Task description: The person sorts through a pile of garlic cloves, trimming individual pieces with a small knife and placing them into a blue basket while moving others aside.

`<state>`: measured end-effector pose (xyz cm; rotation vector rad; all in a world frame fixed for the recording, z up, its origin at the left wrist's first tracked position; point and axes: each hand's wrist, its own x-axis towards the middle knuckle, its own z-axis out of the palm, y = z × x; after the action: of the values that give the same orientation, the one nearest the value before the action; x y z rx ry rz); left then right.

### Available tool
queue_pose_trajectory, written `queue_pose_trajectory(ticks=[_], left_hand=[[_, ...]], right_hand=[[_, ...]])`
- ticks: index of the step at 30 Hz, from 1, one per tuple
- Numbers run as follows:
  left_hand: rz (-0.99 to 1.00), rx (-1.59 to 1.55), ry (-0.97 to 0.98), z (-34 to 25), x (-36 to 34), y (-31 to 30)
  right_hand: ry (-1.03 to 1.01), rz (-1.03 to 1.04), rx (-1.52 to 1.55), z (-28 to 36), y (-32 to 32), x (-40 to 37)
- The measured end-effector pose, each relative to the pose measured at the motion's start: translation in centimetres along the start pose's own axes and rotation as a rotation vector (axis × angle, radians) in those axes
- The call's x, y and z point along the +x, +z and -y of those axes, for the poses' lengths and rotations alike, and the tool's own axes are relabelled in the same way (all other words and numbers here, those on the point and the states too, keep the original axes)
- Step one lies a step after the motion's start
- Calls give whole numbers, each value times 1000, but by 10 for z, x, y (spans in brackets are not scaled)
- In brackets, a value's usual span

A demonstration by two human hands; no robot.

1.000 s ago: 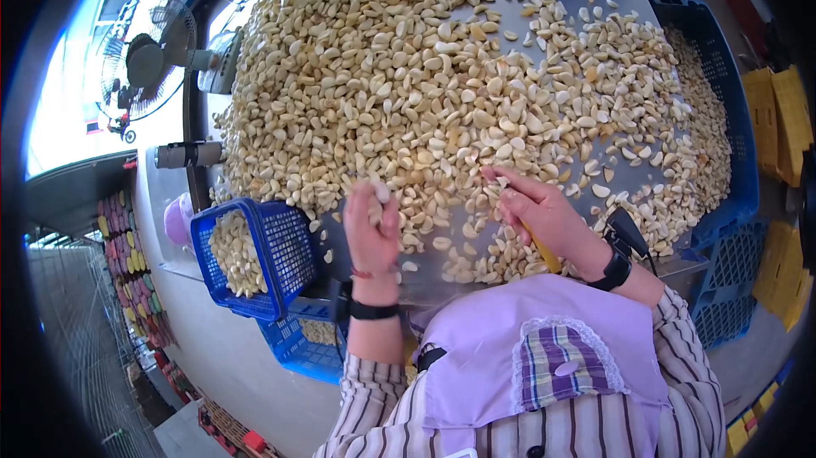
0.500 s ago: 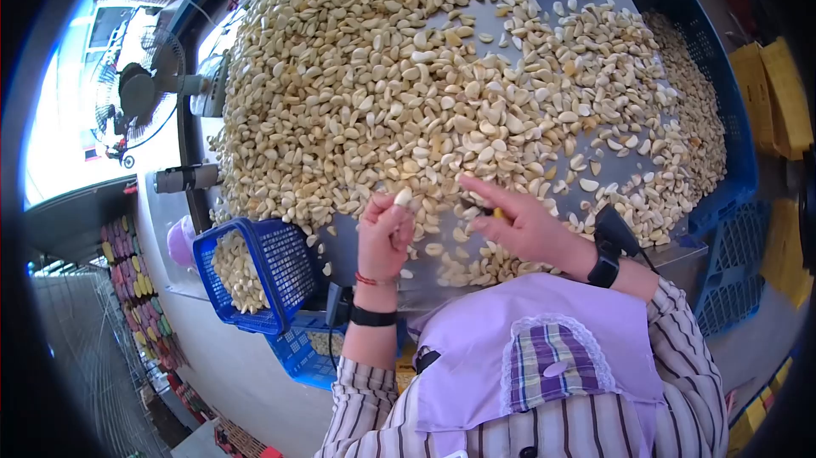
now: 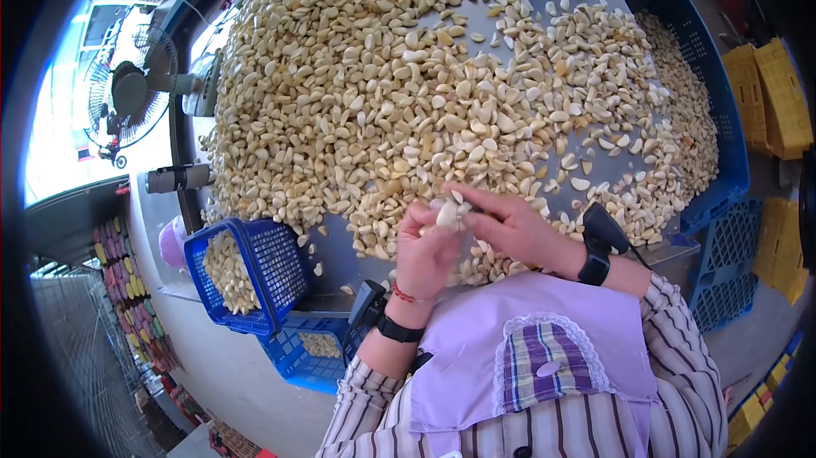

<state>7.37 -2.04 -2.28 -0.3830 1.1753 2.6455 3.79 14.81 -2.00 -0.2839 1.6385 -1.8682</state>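
Note:
A wide heap of pale garlic cloves (image 3: 340, 101) covers the metal table in front of me. My left hand (image 3: 427, 247) is closed on a garlic clove (image 3: 448, 215) near the heap's front edge. Touching or almost touching it from the right, my right hand (image 3: 508, 224) has its fingers bent together at the clove. A small dark tool seems to be between its fingers, but the fingers mostly hide it.
A blue basket (image 3: 285, 267) with cloves stands at the table's left front corner, another blue basket (image 3: 293, 364) below it. At the right is a large blue crate (image 3: 735, 144) of cloves. A fan (image 3: 130, 91) stands at the left.
My left hand has moved right, up to my right hand, and the two now meet at the clove. The right hand's fingers have drawn inward. The whole view has shifted slightly.

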Motion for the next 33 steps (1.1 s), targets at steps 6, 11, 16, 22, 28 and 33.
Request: queue_pose_trajectory(ticks=[6, 11, 16, 22, 28, 33], left_hand=[[-133, -189, -134, -6, -2, 7], [-141, 169, -43, -6, -1, 21], [234, -335, -129, -10, -12, -14], [-100, 113, 31, -59, 24, -55], [-483, 1699, 86, -53, 68, -88], [-436, 941, -59, -58, 49, -74]], right_hand=[[162, 97, 345, 5, -7, -3], [190, 139, 329, 8, -5, -3], [243, 145, 280, 5, -4, -1], [235, -28, 398, -1, -11, 3], [230, -24, 338, -5, -8, 5], [197, -29, 184, 1, -15, -1]])
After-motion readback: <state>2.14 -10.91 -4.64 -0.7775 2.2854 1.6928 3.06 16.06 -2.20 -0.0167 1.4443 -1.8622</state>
